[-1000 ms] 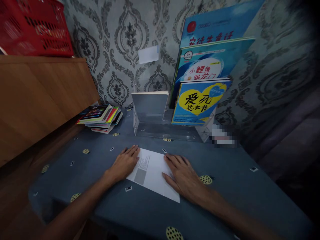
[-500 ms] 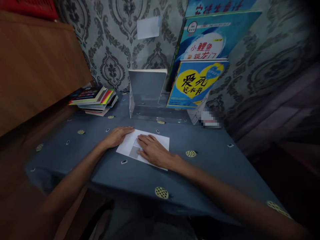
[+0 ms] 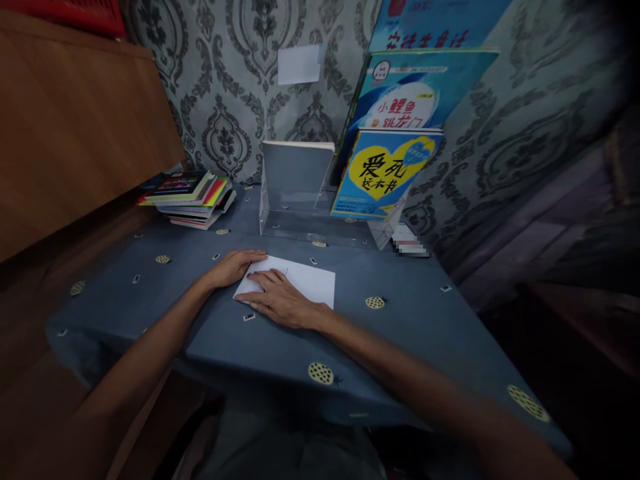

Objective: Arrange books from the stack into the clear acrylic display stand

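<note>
A white booklet or sheet of paper [image 3: 313, 283] lies flat on the blue-grey tablecloth in front of me. My left hand [image 3: 234, 268] rests at its upper left corner, fingers stretched over the edge. Across the paper's left part lies my right hand [image 3: 280, 299], palm down with the fingers spread, its fingertips near the left edge. Faint print shows just above the right fingers. What lies under the right palm is hidden.
Behind the paper stands a clear acrylic rack [image 3: 320, 227] with a grey-covered book [image 3: 297, 170] and a blue-and-yellow book [image 3: 383, 175]. A book stack [image 3: 193, 197] sits at the back left. A blurred white item [image 3: 411, 241] lies right of the rack.
My right hand has moved left across the paper. The grey printed patch seen beside it no longer shows, and the visible page is mostly white. My left hand has barely moved.
</note>
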`<state>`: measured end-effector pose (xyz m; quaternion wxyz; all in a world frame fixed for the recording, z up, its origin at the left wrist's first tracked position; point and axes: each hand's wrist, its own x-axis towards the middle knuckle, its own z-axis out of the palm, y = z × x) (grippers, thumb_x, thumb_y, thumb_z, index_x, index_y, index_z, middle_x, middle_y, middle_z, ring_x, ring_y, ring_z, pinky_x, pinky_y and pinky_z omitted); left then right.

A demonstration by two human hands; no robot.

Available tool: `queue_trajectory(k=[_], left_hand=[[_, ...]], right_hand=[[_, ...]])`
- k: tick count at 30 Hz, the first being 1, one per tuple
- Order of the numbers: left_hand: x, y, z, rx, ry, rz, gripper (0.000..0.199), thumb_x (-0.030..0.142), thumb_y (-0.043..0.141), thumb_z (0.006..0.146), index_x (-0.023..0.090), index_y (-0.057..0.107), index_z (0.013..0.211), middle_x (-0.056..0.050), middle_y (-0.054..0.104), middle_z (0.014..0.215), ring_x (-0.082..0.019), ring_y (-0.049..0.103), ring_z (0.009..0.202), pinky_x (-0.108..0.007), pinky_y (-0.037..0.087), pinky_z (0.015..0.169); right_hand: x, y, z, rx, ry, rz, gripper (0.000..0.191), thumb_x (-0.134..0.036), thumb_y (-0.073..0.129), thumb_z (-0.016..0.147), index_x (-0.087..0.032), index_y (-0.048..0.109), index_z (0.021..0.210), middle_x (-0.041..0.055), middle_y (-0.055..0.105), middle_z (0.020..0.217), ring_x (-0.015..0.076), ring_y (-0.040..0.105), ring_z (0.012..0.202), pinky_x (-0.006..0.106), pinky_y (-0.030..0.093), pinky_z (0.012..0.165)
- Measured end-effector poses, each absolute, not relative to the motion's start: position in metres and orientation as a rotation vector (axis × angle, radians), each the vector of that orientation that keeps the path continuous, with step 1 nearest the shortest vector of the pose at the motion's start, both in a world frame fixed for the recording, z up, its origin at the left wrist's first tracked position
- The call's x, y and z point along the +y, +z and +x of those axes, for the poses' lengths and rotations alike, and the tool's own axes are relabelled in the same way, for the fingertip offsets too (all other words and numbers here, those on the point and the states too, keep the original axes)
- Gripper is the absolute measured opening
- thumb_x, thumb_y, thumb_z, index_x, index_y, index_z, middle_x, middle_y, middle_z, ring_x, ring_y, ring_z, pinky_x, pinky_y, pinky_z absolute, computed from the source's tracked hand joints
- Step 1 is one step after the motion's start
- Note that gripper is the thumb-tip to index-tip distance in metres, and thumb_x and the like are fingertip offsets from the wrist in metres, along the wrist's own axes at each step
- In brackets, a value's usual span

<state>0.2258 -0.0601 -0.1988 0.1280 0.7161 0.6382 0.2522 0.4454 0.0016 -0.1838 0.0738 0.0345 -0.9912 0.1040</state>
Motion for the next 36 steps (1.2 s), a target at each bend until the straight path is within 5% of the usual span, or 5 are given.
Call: queue_trajectory(k=[8, 15, 28, 36], left_hand=[[-0.061, -0.204, 0.223, 1.768, 0.97, 1.882, 0.067, 0.014, 0.036, 0.09, 0.017, 0.029, 0.157, -0.013, 0.064, 0.14, -0.021, 0.059, 0.132, -0.047, 0.041, 0.116], [-0.059, -0.213, 0.221, 1.732, 1.058, 1.791, 0.077, 0.007, 0.037, 0.084, 0.016, 0.017, 0.158, -0.02, 0.05, 0.151, -0.023, 0.056, 0.136, -0.052, 0.039, 0.118], [-0.069, -0.19, 0.239, 1.987, 0.693, 2.115, 0.046, 0.028, 0.038, 0.095, 0.011, 0.056, 0.134, -0.019, 0.057, 0.145, -0.029, 0.052, 0.137, -0.051, 0.039, 0.117], [-0.068, -0.194, 0.24, 2.093, 0.581, 2.191, 0.045, 0.029, 0.034, 0.097, 0.015, 0.06, 0.131, -0.015, 0.057, 0.145, -0.027, 0.056, 0.132, -0.048, 0.044, 0.112]], right_hand=[[0.015, -0.179, 0.423, -2.983, 0.341, -0.179, 0.038, -0.034, 0.044, 0.106, -0.026, 0.062, 0.137, 0.013, 0.055, 0.131, 0.0262, 0.046, 0.121, 0.044, 0.037, 0.103], [0.029, -0.181, 0.412, -2.886, 0.186, -0.45, 0.039, -0.038, 0.048, 0.103, -0.019, 0.061, 0.135, 0.0141, 0.056, 0.123, 0.028, 0.047, 0.11, 0.041, 0.039, 0.093], [0.052, -0.182, 0.477, -2.883, 0.139, -0.626, 0.039, -0.035, 0.043, 0.105, -0.015, 0.061, 0.134, 0.0153, 0.057, 0.121, 0.029, 0.047, 0.109, 0.041, 0.04, 0.091], [0.06, -0.19, 0.56, -2.789, 0.153, -0.697, 0.035, -0.03, 0.042, 0.105, -0.018, 0.066, 0.127, 0.0147, 0.061, 0.12, 0.0286, 0.052, 0.11, 0.041, 0.042, 0.09]])
